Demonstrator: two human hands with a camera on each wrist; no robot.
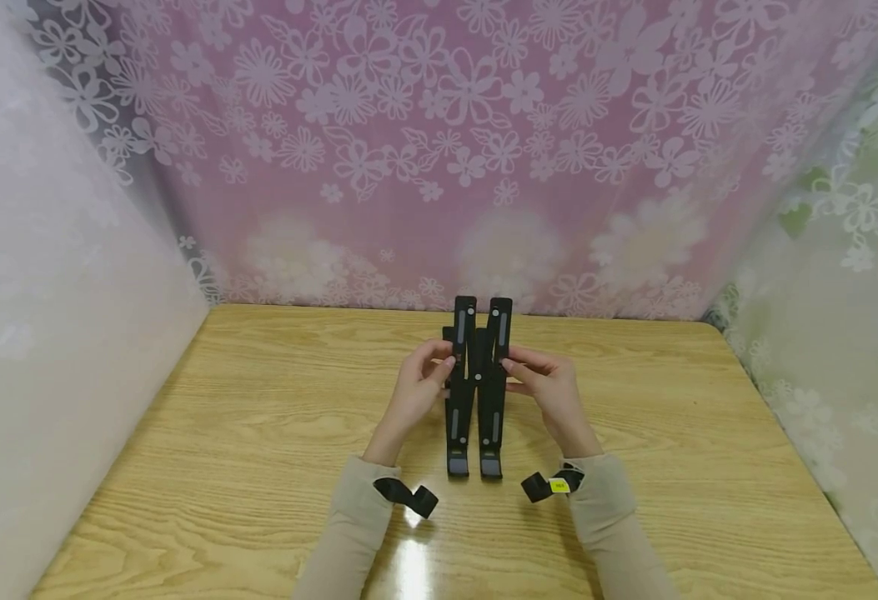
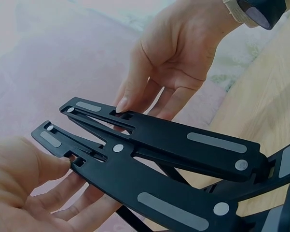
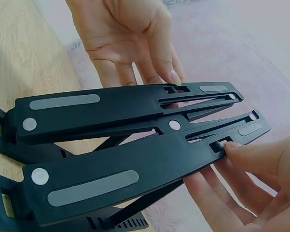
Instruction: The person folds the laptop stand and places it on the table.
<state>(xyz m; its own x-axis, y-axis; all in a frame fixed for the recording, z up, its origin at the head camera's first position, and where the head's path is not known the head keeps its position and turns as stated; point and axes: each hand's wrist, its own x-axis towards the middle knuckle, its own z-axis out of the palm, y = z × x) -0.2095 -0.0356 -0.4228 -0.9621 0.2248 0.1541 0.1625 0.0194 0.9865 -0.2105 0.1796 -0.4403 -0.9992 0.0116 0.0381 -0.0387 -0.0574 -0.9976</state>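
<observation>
A black folding laptop stand (image 1: 457, 400) rises from the table, its two long arms partly spread and crossed by a pivot in the middle. My left hand (image 1: 414, 387) pinches the left arm near its upper end, thumb on the slot and fingers beneath. On the other side, my right hand (image 1: 553, 392) grips the right arm in the same way. In the left wrist view, grey pads and round silver rivets line the top of the stand (image 2: 130, 176). Notched lower bars show under the stand (image 3: 154, 154) in the right wrist view.
The wood-grain table (image 1: 258, 450) spreads around the stand. Behind it hangs a pink flowered curtain (image 1: 408, 225), and pale curtains (image 1: 71, 333) close off the sides. Each wrist wears a black strap with a small camera (image 1: 423, 502).
</observation>
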